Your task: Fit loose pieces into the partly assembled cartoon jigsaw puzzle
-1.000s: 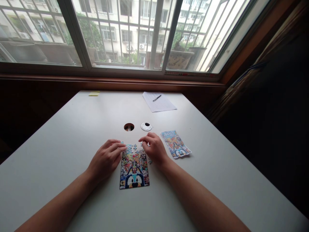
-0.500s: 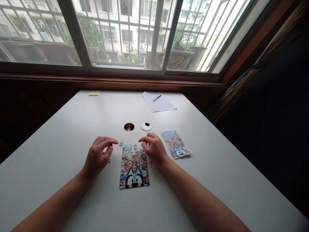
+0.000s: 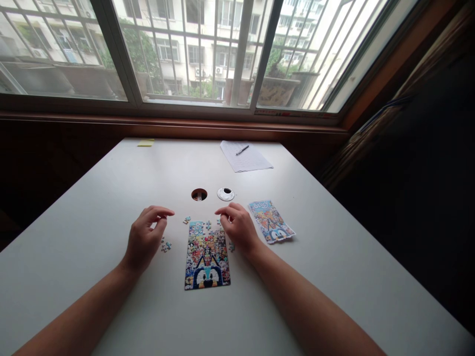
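Note:
A mostly assembled jigsaw puzzle (image 3: 207, 257) lies flat on the table, with a blue cartoon dog's face at its near end and gaps along its far edge. My left hand (image 3: 145, 240) hovers left of it, index finger stretched out and thumb apart, nothing visible between them. Below its fingers lie a few loose puzzle pieces (image 3: 168, 246). Another loose piece (image 3: 187, 220) sits by the puzzle's far left corner. My right hand (image 3: 239, 227) is over the far right corner, index finger extended and the others curled; no held piece shows. It partly covers pieces there.
Right of the puzzle lies a reference picture sheet (image 3: 270, 221). Beyond are a round table hole (image 3: 199, 195), a white cable cover (image 3: 225, 194), papers (image 3: 248, 160) with a pen (image 3: 242, 150), and a yellow sticky note (image 3: 146, 143). A barred window stands behind the white table (image 3: 92, 198).
My left hand has drawn back leftward from the loose piece at the far left corner, uncovering pieces beside the puzzle. The right hand has hardly moved.

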The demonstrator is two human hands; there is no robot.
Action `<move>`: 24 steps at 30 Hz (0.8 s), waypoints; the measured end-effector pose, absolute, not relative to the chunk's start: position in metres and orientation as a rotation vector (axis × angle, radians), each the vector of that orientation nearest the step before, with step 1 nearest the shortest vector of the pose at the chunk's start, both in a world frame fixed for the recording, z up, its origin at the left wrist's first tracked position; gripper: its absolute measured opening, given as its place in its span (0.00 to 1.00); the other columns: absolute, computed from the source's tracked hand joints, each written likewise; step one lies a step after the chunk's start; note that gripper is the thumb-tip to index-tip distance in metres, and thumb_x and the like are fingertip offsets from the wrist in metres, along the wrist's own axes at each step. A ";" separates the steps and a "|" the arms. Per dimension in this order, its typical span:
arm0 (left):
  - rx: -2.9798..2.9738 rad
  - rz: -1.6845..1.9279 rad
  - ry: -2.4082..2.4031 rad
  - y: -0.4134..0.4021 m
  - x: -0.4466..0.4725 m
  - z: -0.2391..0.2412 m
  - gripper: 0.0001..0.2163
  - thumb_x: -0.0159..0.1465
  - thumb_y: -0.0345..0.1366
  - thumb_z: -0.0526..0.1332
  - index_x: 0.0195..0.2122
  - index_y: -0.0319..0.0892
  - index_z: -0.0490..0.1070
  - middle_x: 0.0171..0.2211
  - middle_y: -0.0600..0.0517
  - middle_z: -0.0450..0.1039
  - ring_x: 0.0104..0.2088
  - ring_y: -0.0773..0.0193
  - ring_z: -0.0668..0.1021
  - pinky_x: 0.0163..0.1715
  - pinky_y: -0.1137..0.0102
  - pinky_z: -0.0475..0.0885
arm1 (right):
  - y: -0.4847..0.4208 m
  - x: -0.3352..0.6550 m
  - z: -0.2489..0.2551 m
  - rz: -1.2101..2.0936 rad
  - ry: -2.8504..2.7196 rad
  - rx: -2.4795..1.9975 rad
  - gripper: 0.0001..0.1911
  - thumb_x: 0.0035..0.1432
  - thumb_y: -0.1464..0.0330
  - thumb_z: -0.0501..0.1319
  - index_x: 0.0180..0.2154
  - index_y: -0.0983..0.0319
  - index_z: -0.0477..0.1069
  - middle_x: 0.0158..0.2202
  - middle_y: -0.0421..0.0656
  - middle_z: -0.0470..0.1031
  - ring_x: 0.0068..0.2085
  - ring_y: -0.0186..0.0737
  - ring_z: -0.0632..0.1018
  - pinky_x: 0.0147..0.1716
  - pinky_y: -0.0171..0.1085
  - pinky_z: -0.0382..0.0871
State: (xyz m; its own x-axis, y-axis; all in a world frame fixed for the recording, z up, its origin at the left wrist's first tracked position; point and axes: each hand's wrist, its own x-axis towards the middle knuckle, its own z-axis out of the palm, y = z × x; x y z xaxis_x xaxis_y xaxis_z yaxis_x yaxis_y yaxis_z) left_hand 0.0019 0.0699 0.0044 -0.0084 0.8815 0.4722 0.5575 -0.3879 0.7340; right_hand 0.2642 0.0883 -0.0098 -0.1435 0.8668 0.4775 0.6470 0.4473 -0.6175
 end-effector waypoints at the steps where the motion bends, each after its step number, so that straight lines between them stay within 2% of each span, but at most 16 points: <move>1: 1.937 1.350 1.500 0.070 0.002 0.004 0.09 0.65 0.30 0.55 0.38 0.42 0.75 0.40 0.51 0.75 0.42 0.61 0.76 0.42 0.66 0.73 | 0.088 0.264 -0.010 0.336 -1.870 -1.279 0.13 0.58 0.77 0.57 0.36 0.59 0.80 0.31 0.41 0.73 0.36 0.40 0.72 0.40 0.38 0.67; 12: 2.190 1.267 1.406 0.067 0.007 0.005 0.10 0.65 0.29 0.55 0.41 0.43 0.75 0.40 0.50 0.76 0.43 0.59 0.76 0.40 0.64 0.75 | 0.088 0.264 -0.009 0.315 -1.839 -1.260 0.13 0.57 0.77 0.58 0.37 0.58 0.79 0.33 0.43 0.71 0.39 0.43 0.72 0.43 0.42 0.67; 18: 2.535 1.035 1.162 0.067 0.012 -0.002 0.12 0.65 0.27 0.56 0.47 0.44 0.71 0.45 0.49 0.78 0.49 0.55 0.73 0.48 0.58 0.74 | 0.086 0.263 -0.007 0.273 -1.892 -1.248 0.12 0.57 0.77 0.60 0.36 0.57 0.79 0.35 0.43 0.70 0.40 0.44 0.70 0.46 0.44 0.67; 24: 2.690 0.772 1.124 0.065 0.015 -0.005 0.17 0.66 0.34 0.59 0.56 0.44 0.66 0.51 0.46 0.76 0.57 0.52 0.69 0.53 0.56 0.73 | 0.083 0.260 -0.009 0.207 -2.051 -1.214 0.10 0.56 0.75 0.62 0.37 0.56 0.79 0.38 0.44 0.71 0.43 0.45 0.69 0.45 0.45 0.65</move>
